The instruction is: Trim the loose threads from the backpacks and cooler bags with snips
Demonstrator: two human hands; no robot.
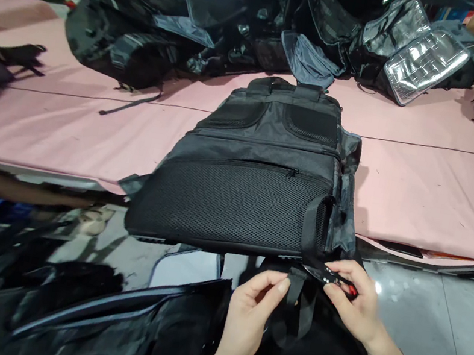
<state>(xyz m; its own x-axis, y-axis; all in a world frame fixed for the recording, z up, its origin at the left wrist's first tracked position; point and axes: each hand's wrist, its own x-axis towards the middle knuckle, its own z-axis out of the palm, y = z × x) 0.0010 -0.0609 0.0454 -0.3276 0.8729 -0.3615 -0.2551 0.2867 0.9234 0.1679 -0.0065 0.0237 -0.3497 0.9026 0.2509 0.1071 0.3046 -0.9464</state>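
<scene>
Passage lay open over the desk [426, 198] right of the backpack [242, 200]; bags [266, 51] behind it barred the way.

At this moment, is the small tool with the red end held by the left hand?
No, the right hand holds the small tool, while the left hand pinches a black strap.

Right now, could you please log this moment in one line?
left hand: pinching strap | right hand: holding black-and-red tool | backpack: overhanging pink-covered table
</scene>
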